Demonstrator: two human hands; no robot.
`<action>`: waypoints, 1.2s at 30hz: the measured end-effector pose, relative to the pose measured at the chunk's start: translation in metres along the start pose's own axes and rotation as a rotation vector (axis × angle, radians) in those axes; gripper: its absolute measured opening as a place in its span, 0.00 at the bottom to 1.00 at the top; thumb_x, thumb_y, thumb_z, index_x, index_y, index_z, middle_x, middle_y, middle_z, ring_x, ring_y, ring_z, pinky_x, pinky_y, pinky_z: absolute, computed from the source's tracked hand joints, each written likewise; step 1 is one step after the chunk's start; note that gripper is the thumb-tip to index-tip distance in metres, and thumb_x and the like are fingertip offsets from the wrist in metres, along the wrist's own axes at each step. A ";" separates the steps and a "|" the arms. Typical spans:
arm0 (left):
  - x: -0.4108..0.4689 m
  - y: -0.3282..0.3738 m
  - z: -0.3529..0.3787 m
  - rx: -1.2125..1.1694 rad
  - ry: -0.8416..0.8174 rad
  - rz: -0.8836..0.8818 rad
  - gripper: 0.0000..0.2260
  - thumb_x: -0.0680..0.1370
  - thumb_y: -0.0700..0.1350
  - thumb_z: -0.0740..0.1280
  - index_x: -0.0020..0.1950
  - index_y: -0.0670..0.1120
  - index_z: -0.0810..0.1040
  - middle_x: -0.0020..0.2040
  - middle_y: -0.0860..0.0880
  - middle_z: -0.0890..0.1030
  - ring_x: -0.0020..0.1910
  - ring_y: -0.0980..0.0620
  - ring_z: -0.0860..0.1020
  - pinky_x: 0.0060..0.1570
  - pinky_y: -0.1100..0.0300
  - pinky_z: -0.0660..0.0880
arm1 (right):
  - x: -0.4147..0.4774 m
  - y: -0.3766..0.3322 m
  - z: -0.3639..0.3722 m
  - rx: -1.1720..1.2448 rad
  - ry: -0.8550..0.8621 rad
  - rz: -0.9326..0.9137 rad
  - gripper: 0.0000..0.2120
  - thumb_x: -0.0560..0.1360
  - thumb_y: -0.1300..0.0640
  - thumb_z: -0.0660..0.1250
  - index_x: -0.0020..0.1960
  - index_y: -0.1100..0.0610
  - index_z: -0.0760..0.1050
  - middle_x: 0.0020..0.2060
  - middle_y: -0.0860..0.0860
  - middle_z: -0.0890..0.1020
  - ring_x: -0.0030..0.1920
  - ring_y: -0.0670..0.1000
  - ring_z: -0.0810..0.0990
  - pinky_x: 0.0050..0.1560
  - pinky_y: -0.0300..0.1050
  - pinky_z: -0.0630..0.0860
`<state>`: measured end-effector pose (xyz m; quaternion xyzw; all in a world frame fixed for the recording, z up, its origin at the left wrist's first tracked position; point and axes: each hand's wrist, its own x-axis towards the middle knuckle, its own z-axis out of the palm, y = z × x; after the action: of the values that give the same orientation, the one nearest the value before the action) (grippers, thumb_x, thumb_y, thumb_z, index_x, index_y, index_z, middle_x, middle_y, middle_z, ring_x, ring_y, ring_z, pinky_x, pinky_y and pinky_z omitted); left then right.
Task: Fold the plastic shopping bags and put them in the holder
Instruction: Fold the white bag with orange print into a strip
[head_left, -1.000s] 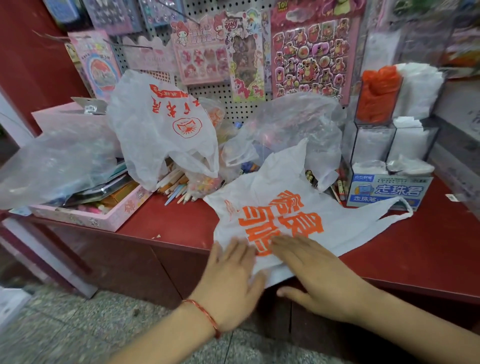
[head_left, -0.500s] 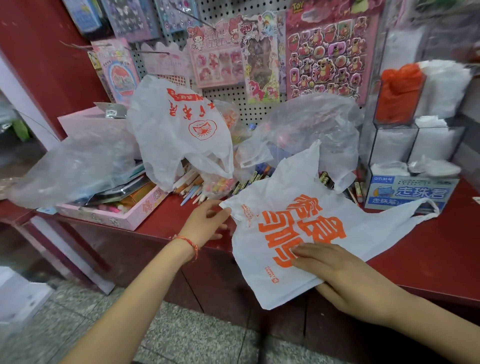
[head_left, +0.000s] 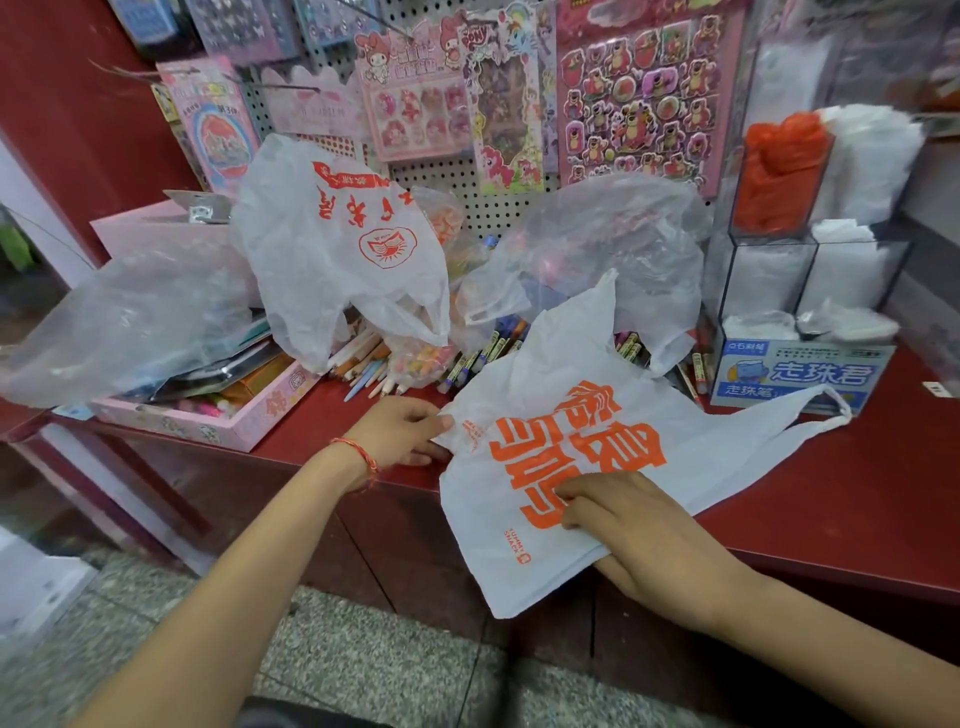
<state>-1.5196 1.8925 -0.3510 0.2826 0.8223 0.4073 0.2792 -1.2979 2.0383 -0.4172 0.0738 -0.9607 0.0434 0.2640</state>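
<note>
At a red shop counter (head_left: 857, 483), we work a white shopping bag (head_left: 566, 384) printed in orange; it lies flat with its handles toward the clear holder (head_left: 769, 275) at the right, and its bottom corner hangs off the front edge. Our left hand (head_left: 400, 431) pinches the bag's left side edge between thumb and fingertips, barely parted; our right hand (head_left: 634, 525) sits on the lower print, fingers curled onto the film and the thumb apparently beneath the overhang, so it seems to clamp the sheet rather than merely press it. The film looks feather-light, limp and slick; we judge it will slide on the counter and billow with trapped air, so one hand should pin it while the other draws an edge across. The side edges and corners, where the layers double up, look the surest holds; the thin handle loop (head_left: 831, 410) looks the likeliest to stretch. More loose bags (head_left: 343, 249) wait behind, heaped over pens (head_left: 374, 369); the holder carries orange and white bundles.
</note>
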 end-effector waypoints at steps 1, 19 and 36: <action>0.000 -0.001 -0.004 -0.018 -0.009 -0.020 0.05 0.79 0.43 0.64 0.46 0.44 0.78 0.44 0.48 0.82 0.37 0.58 0.82 0.37 0.67 0.78 | 0.000 0.000 0.001 0.029 0.014 0.001 0.18 0.62 0.59 0.70 0.49 0.51 0.69 0.51 0.51 0.82 0.53 0.50 0.77 0.56 0.39 0.69; -0.015 -0.023 -0.034 -0.144 -0.010 -0.101 0.04 0.77 0.39 0.66 0.43 0.41 0.77 0.37 0.44 0.82 0.33 0.52 0.79 0.32 0.64 0.77 | -0.002 -0.047 -0.030 0.060 -0.482 -0.040 0.20 0.71 0.41 0.67 0.59 0.48 0.78 0.63 0.46 0.76 0.63 0.44 0.73 0.65 0.30 0.63; -0.040 -0.053 -0.051 0.243 0.237 0.267 0.12 0.74 0.31 0.67 0.41 0.48 0.80 0.42 0.44 0.82 0.34 0.60 0.78 0.37 0.71 0.75 | 0.107 0.078 -0.043 0.578 -0.038 0.884 0.25 0.73 0.68 0.63 0.69 0.57 0.66 0.59 0.59 0.73 0.56 0.54 0.72 0.48 0.42 0.71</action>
<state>-1.5400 1.8124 -0.3596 0.3706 0.8478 0.3691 0.0882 -1.3797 2.1076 -0.3286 -0.2680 -0.8535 0.4124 0.1719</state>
